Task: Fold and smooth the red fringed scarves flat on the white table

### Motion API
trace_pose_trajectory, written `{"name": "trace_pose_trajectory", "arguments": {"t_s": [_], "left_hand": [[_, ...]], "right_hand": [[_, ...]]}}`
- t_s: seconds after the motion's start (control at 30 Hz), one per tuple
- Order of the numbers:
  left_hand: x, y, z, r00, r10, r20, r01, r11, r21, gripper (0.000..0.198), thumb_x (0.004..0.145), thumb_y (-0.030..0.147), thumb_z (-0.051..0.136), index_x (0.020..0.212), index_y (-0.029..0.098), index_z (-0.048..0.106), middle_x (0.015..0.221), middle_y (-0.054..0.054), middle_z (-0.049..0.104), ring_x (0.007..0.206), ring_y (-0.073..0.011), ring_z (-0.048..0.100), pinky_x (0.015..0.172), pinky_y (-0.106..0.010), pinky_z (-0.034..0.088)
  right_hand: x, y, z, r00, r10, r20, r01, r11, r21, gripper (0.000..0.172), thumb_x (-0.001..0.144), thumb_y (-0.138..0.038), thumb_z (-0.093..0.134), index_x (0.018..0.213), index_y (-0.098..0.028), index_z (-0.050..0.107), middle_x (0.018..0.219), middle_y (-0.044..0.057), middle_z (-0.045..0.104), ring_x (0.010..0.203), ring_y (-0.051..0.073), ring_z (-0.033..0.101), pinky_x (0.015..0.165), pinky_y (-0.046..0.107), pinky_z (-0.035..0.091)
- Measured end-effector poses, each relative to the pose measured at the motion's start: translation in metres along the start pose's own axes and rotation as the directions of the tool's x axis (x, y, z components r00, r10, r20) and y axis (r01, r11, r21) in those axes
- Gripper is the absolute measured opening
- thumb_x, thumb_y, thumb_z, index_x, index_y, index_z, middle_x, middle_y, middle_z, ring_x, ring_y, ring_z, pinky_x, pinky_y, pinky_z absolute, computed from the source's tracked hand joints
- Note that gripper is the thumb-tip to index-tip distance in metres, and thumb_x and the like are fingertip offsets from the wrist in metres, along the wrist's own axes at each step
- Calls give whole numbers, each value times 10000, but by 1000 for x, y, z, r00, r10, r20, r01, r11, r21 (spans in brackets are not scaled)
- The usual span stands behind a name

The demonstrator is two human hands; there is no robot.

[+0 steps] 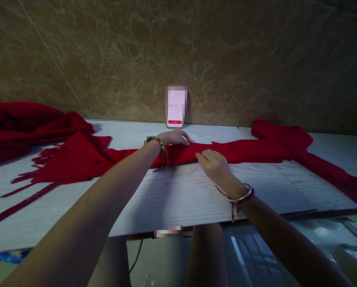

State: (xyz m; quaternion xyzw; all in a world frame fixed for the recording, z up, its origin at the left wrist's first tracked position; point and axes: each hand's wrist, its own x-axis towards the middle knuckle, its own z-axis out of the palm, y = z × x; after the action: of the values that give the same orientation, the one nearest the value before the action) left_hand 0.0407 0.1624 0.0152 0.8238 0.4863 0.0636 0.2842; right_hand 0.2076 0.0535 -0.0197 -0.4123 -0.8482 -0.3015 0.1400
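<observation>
A red scarf (250, 150) with a fringed left end lies stretched sideways across the white wood-grain table, folded into a narrow band in the middle. Over the band's far edge rests my left hand (175, 137), its fingers reaching right and slightly bent, the thumb side touching the cloth. My right hand (213, 162) is closed at the near edge, thumb and fingers pinched on the fabric; the fingertips are partly hidden. At the right, the cloth spreads into a loose, uneven heap.
A phone (176, 107) with a lit screen leans upright against the brown marbled wall (226, 59). More bunched red cloth (32, 123) lies at the far left. The front edge of the table (166, 199) runs just above my legs. A dark cable (136, 255) hangs below.
</observation>
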Motion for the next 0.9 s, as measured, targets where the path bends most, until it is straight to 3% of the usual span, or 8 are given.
{"name": "trace_pose_trajectory", "arguments": {"t_s": [0.3, 0.4, 0.53, 0.7, 0.9], "left_hand": [[3, -2, 2, 1000, 1, -9, -3, 987, -163, 418, 704, 296, 566, 1092, 165, 644, 1011, -47, 689, 928, -192, 586, 801, -280, 444], [1, -2, 1, 1000, -19, -15, 14, 956, -294, 343, 678, 268, 590, 997, 164, 661, 938, -34, 691, 895, -179, 584, 800, -275, 435], [0, 5, 0, 998, -30, 60, 56, 867, -495, 143, 675, 217, 620, 805, 173, 662, 795, -6, 682, 815, -154, 585, 792, -271, 429], [0, 17, 0, 994, -107, 31, 105, 812, -574, 93, 682, 116, 632, 759, 166, 649, 625, 28, 626, 671, -125, 544, 673, -246, 408], [-9, 24, -2, 997, -80, -2, 63, 797, -600, 109, 710, 112, 617, 806, 159, 638, 604, 41, 609, 633, -105, 511, 617, -219, 389]], "right_hand": [[-5, 0, 7, 997, 13, -81, -11, 1000, 18, 345, 918, -89, 373, 791, -167, 684, 634, 43, 564, 634, 152, 485, 584, 291, 331], [-4, 0, 8, 987, -16, -159, 13, 1000, -21, 308, 900, -74, 413, 782, -167, 681, 620, 33, 565, 614, 148, 477, 570, 288, 317], [-4, 0, 5, 970, -49, -240, 38, 998, -47, 285, 899, -76, 435, 764, -165, 670, 599, 21, 557, 594, 147, 463, 566, 284, 306], [-3, 0, 1, 970, -28, -241, 20, 999, -35, 286, 896, -67, 441, 736, -166, 656, 605, 20, 568, 585, 142, 468, 562, 278, 303], [-3, 1, 1, 976, 35, -215, -33, 999, 12, 281, 895, -78, 450, 745, -173, 668, 597, 13, 569, 573, 134, 490, 554, 272, 316]]}}
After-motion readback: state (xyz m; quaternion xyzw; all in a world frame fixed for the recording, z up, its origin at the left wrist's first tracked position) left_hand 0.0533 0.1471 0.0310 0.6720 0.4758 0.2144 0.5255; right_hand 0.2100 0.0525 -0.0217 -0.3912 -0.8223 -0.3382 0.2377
